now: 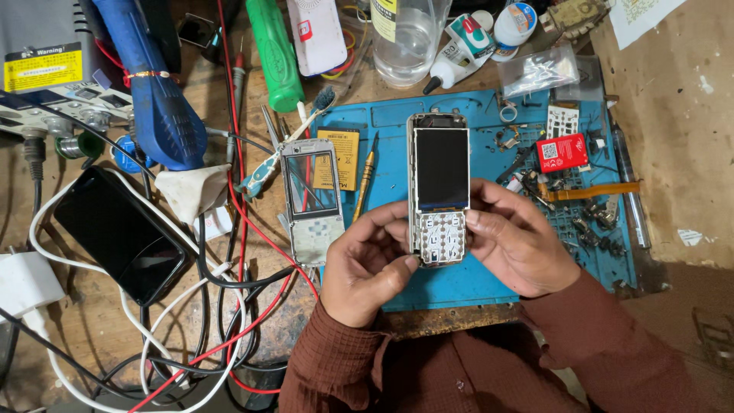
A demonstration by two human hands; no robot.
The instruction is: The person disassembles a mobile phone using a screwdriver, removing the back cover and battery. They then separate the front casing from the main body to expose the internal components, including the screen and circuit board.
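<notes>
Both my hands hold a stripped candybar phone [440, 183] upright over a blue work mat [474, 275]. Its dark screen faces me and the bare keypad board shows below it. My left hand [367, 264] grips the phone's lower left edge, thumb near the keypad. The lower right edge is held by my right hand [516, 241], fingers curled at the side. The phone's silver front cover [312, 200] lies just left of my left hand, with a yellow battery [339, 158] and a pencil-like tool [364, 183] beside it.
A black smartphone [118, 233] lies at left among white, black and red cables [222, 306]. A blue hot-air tool [157, 84], green bottle [275, 53], clear jar [401, 38] and glue tubes stand at the back. Small parts and a red card [562, 151] cover the mat's right side.
</notes>
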